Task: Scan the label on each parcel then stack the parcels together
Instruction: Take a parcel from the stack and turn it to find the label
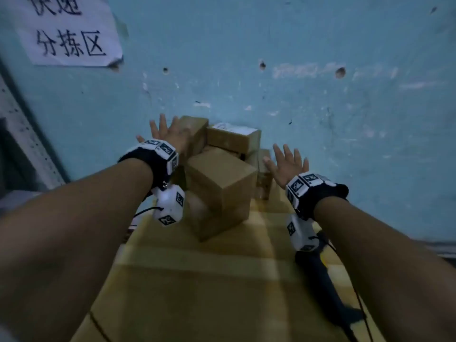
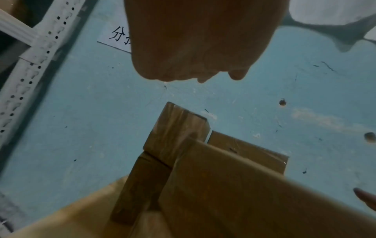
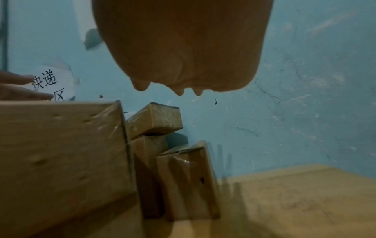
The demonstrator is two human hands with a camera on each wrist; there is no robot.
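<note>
Both hands [image 1: 167, 134] [image 1: 287, 165] raised; fingers spread

We see the paper sign [image 1: 66, 30] cut off upper left; the scanner [image 1: 328, 290] at lower right is half hidden beneath the right forearm.

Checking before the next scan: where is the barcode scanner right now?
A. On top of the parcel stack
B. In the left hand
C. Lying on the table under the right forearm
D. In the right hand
C: the scanner lies on the table beneath the right forearm, while the left hand and right hand are both spread open and empty beside the parcels.
</note>
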